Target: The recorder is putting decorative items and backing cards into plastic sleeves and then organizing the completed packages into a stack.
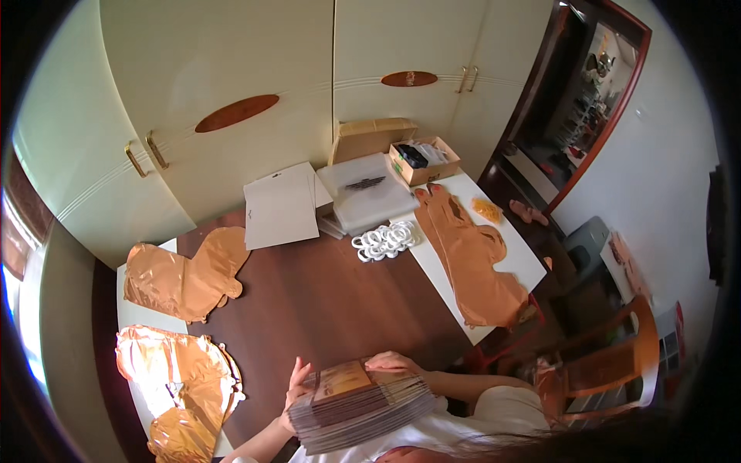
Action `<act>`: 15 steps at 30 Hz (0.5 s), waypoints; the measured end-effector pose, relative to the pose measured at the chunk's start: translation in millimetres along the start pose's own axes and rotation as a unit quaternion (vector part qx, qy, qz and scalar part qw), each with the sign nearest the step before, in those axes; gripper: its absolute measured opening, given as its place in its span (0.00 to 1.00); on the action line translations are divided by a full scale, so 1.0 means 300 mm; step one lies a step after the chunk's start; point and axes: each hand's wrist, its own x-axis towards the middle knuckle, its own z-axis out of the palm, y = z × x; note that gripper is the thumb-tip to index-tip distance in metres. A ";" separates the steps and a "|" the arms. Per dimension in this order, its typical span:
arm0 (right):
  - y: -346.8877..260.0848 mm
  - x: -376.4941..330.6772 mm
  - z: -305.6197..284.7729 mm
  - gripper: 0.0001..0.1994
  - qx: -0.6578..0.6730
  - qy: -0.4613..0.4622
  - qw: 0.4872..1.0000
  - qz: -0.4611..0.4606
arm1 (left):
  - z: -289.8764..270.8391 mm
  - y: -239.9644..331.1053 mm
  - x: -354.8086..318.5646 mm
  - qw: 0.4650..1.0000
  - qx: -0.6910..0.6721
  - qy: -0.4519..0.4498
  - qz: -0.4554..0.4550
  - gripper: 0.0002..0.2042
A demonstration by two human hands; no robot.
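A thick stack of flat printed sleeves or cards (359,409), orange and brown on top, is held at the near table edge close to my white shirt. My left hand (298,390) grips its left side, thumb and fingers along the edge. Over the far right edge curls my right hand (392,363), its fingertips on the top piece. What lies under the stack is hidden. Left of it, shiny copper-coloured foil balloons (197,393) lie flat, and another flat foil balloon (185,278) is farther back.
White rings (384,241) are heaped mid-table. Behind them sit white cards (282,207), a pile of clear plastic bags (367,193) and an open cardboard box (424,160). More foil balloons (478,270) lie at right beside a yellow packet (486,210). A wooden chair (610,359) stands right.
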 end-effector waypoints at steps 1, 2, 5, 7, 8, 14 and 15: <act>0.019 -0.010 0.010 0.27 0.027 -0.017 0.999 -0.012 | -0.009 -0.010 -0.008 1.000 -0.003 -0.006 0.002 0.13; 0.030 -0.023 0.019 0.28 0.055 -0.033 0.998 -0.024 | -0.006 -0.033 -0.027 0.999 -0.035 0.014 0.011 0.14; -0.035 0.059 -0.030 0.36 -0.120 -0.184 0.975 -0.028 | -0.042 -0.075 -0.067 0.993 -0.103 -0.012 0.057 0.19; -0.080 0.100 -0.098 0.45 -0.163 -0.237 0.958 0.005 | -0.038 -0.054 -0.031 0.978 -0.201 -0.046 0.032 0.23; -0.115 0.136 -0.120 0.46 -0.154 -0.260 0.953 0.025 | -0.040 -0.056 -0.025 0.978 -0.201 -0.045 0.033 0.23; -0.096 0.316 -0.582 0.27 -0.438 -0.109 0.878 0.160 | -0.025 0.011 0.015 0.991 -0.130 0.000 -0.011 0.20; -0.082 0.350 -0.721 0.19 -0.490 -0.021 0.839 0.236 | -0.029 0.031 0.013 0.991 -0.130 0.001 -0.011 0.20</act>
